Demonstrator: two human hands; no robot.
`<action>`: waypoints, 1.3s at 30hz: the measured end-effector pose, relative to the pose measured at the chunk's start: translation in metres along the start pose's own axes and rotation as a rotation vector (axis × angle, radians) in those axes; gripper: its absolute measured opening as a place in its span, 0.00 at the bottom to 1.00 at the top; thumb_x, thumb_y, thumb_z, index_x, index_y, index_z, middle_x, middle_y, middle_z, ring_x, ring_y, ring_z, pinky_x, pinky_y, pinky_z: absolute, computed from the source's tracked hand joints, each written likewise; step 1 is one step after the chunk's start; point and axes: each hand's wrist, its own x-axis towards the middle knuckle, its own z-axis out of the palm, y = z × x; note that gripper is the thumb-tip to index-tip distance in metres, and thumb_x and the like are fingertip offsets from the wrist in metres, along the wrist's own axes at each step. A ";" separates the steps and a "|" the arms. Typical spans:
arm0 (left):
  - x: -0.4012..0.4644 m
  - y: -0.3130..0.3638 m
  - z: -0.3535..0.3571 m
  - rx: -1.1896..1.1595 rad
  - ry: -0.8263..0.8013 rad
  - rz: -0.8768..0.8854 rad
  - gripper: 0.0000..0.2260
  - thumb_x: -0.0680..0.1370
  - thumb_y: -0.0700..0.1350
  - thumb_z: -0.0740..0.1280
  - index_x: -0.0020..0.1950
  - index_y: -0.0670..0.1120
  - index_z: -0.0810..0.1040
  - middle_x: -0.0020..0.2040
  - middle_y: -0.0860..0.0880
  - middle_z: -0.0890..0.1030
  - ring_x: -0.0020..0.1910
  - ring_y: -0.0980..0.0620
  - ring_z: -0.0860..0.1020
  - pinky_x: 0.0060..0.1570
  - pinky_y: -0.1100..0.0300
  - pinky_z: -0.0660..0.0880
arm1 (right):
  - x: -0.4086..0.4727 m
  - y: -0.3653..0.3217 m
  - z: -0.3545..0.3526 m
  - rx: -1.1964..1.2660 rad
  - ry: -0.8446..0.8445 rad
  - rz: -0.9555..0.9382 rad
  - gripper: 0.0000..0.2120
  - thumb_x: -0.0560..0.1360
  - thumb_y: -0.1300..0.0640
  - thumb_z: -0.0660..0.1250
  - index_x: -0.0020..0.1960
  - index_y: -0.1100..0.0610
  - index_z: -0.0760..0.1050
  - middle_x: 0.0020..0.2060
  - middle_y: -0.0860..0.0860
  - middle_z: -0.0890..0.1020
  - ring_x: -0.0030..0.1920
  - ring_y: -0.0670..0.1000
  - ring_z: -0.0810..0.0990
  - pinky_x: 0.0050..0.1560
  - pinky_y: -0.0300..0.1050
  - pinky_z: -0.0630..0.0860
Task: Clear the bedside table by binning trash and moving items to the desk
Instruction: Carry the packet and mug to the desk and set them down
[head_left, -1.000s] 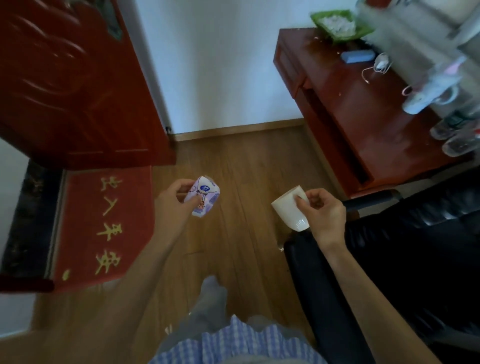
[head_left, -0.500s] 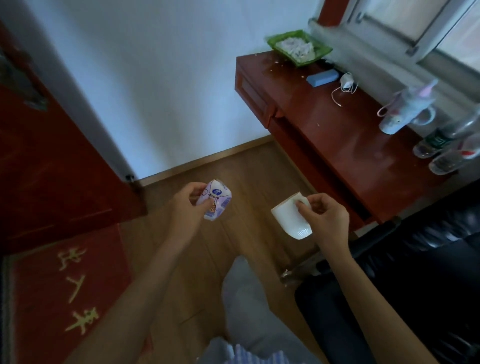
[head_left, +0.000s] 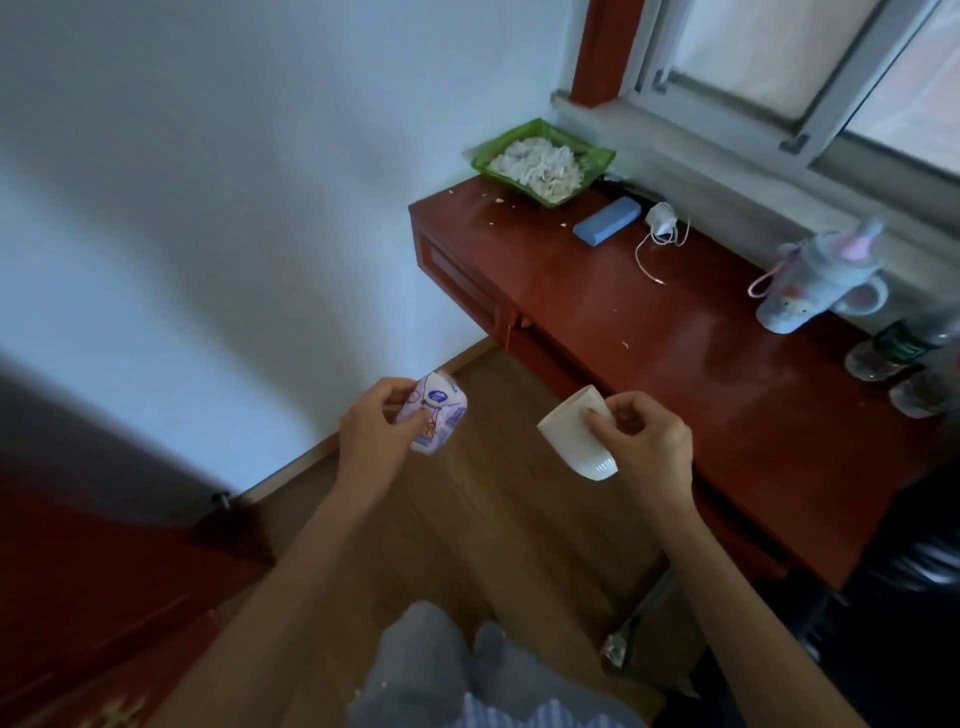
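1. Two items fill your hands: your left hand (head_left: 375, 427) pinches a small white-and-purple printed packet (head_left: 435, 420), its writing too blurred to read.
2. Your right hand (head_left: 644, 435) grips a tilted plain white ceramic cup (head_left: 571, 436) beside the red-brown wooden desk (head_left: 675, 374).

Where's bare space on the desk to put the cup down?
The desk is widest open in the middle, between the white cable and the pastel mug, down to its near edge. It is crowded at the far corner by the green tray and at the right by the bottles.
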 end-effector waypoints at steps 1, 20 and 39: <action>0.015 0.000 0.002 0.011 -0.018 0.008 0.13 0.73 0.43 0.72 0.56 0.44 0.78 0.50 0.49 0.82 0.43 0.55 0.80 0.34 0.72 0.75 | 0.011 -0.002 0.005 0.009 0.013 0.016 0.05 0.70 0.55 0.74 0.42 0.55 0.79 0.35 0.46 0.81 0.36 0.45 0.79 0.36 0.42 0.75; 0.323 0.030 0.072 0.107 -0.460 0.223 0.12 0.73 0.41 0.70 0.56 0.45 0.77 0.48 0.51 0.80 0.44 0.56 0.78 0.34 0.74 0.69 | 0.177 -0.023 0.076 -0.022 0.425 0.318 0.04 0.69 0.56 0.74 0.40 0.53 0.79 0.33 0.45 0.80 0.35 0.46 0.77 0.38 0.46 0.74; 0.425 0.060 0.269 0.328 -0.763 0.249 0.12 0.68 0.39 0.68 0.49 0.51 0.79 0.44 0.55 0.82 0.44 0.55 0.80 0.46 0.53 0.77 | 0.304 0.052 0.027 -0.022 0.464 0.478 0.04 0.69 0.56 0.74 0.41 0.52 0.80 0.33 0.44 0.81 0.36 0.43 0.78 0.38 0.42 0.74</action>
